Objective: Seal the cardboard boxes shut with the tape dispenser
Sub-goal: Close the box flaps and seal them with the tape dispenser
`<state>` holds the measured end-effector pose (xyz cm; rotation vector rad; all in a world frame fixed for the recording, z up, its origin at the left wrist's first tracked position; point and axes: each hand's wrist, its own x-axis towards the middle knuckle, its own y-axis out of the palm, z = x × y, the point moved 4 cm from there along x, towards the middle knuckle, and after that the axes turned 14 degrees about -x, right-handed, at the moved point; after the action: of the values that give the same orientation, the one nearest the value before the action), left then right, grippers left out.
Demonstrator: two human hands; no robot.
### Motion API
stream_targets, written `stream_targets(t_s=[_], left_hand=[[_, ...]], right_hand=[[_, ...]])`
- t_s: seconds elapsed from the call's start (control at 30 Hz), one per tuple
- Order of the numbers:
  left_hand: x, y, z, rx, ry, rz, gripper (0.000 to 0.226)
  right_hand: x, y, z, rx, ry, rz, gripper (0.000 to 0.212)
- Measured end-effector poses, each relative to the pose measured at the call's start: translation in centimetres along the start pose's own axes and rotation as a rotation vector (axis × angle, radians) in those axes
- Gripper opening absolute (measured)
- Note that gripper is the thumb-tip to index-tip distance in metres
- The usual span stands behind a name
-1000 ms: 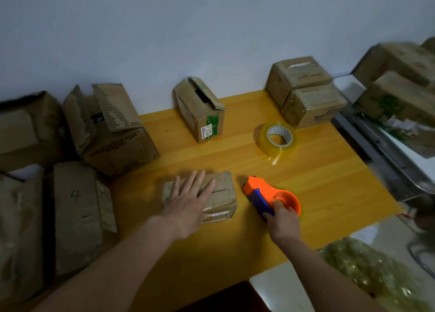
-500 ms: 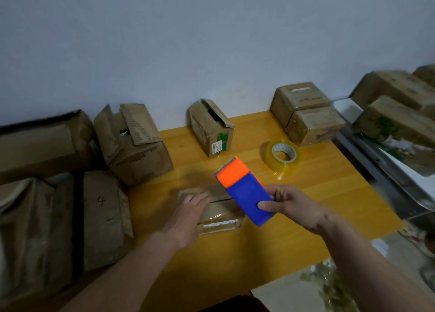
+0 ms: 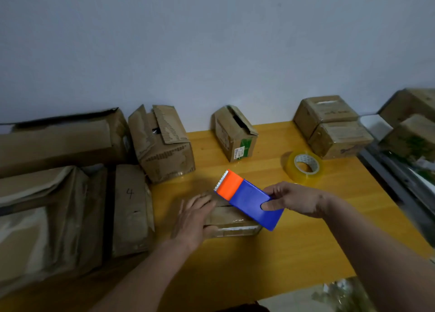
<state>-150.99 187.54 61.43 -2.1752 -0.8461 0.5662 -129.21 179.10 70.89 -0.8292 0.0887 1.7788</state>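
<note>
A small flat cardboard box (image 3: pixel 231 220) lies on the yellow wooden table (image 3: pixel 282 253) in front of me. My left hand (image 3: pixel 194 220) rests on its left end, thumb down the near side. My right hand (image 3: pixel 290 200) holds the orange and blue tape dispenser (image 3: pixel 244 197) in the air just above the box, gripping its blue end. The orange end with the toothed blade points up and to the left. A roll of clear tape (image 3: pixel 304 167) lies on the table to the right, behind my right hand.
An open small box (image 3: pixel 235 134) stands behind the work spot. Two stacked closed boxes (image 3: pixel 332 128) sit at the back right. Larger worn boxes (image 3: pixel 162 144) and a box marked 4 (image 3: pixel 130 208) crowd the left. More boxes (image 3: pixel 414 128) rest on a metal shelf at right.
My right hand picked the dispenser up off the table and lifted it over the box, turning its blade end upward. My left hand slid to the box's left end.
</note>
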Motion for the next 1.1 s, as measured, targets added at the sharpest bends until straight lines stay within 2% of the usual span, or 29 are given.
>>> stream_targets(t_s=[0.03, 0.1, 0.17, 0.23, 0.27, 0.33, 0.43, 0.53, 0.67, 0.8, 0.93, 1.1], left_hand=[[0.0, -0.3, 0.0, -0.083, -0.020, -0.008, 0.074], [0.1, -1.9, 0.0, -0.361, -0.111, -0.189, 0.062], [0.2, -4.2, -0.1, -0.736, -0.328, -0.370, 0.041], [0.8, -5.4, -1.1, -1.077, -0.473, -0.276, 0.033], [1.0, -5.7, -1.8, -1.131, -0.503, -0.171, 0.037], [1.3, -6.2, -2.8, -1.143, -0.511, -0.032, 0.042], [1.2, -6.0, -3.3, -1.139, -0.507, 0.039, 0.034], [1.1, -6.4, -3.3, -1.250, -0.488, 0.028, 0.033], [1.2, -6.3, -3.6, -1.435, -0.508, 0.006, 0.031], [1.3, -5.9, -3.5, -1.424, -0.615, -0.114, 0.030], [1.2, -5.2, -3.0, -1.438, -0.636, 0.005, 0.034], [1.1, -5.2, -2.5, -1.536, -0.544, -0.003, 0.026]], right_hand=[[0.2, -0.1, 0.0, -0.008, 0.014, 0.004, 0.027], [0.4, -0.1, 0.0, -0.023, 0.036, 0.008, 0.029], [0.4, -0.2, 0.2, -0.041, 0.047, 0.021, 0.029], [0.3, -0.3, 0.4, -0.053, 0.043, 0.041, 0.029], [0.2, -0.3, 0.5, -0.062, 0.039, 0.055, 0.030], [0.1, -0.3, 0.8, -0.082, 0.038, 0.072, 0.031], [0.1, -0.2, 1.1, -0.132, 0.063, 0.068, 0.029], [0.2, -0.4, 1.3, -0.162, 0.092, 0.043, 0.028], [0.1, 0.1, 2.0, -0.174, 0.091, 0.050, 0.042], [0.2, 0.5, 2.2, -0.212, 0.072, 0.075, 0.042], [0.3, 0.3, 2.0, -0.218, 0.070, 0.061, 0.043], [0.5, 0.4, 1.6, -0.214, 0.075, 0.013, 0.048]])
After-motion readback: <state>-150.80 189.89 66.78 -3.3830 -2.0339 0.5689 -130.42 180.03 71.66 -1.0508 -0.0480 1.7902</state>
